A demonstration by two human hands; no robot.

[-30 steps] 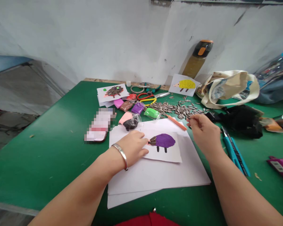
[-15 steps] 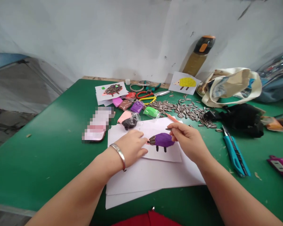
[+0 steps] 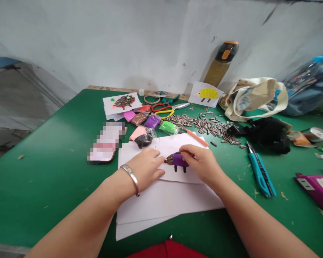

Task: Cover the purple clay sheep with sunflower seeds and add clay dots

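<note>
A small white sheet (image 3: pixel 165 175) carries a hedgehog figure with a purple clay body (image 3: pixel 179 161) and two black legs. Several sunflower seeds (image 3: pixel 170 158) are stuck at its head end. My left hand (image 3: pixel 145 167), a silver bangle at its wrist, rests on the sheet just left of the figure with fingers stretched out. Pinched in the fingertips of my right hand (image 3: pixel 200 160) is a sunflower seed, held at the top of the purple body beside the stuck seeds. That hand covers the body's right end.
Larger white sheets (image 3: pixel 161 204) lie underneath. Behind are bagged clay pieces (image 3: pixel 169 127), an orange pen (image 3: pixel 196 137), loose seeds (image 3: pixel 210 126), scissors (image 3: pixel 181 106) and finished hedgehog pictures (image 3: pixel 207 94). A blue utility knife (image 3: pixel 261 172) lies right, a phone (image 3: pixel 106 143) left.
My right hand has moved left and slightly down, bringing the seed from beyond the body's top right onto the purple clay. My left hand stays on the sheet. The view has shifted slightly.
</note>
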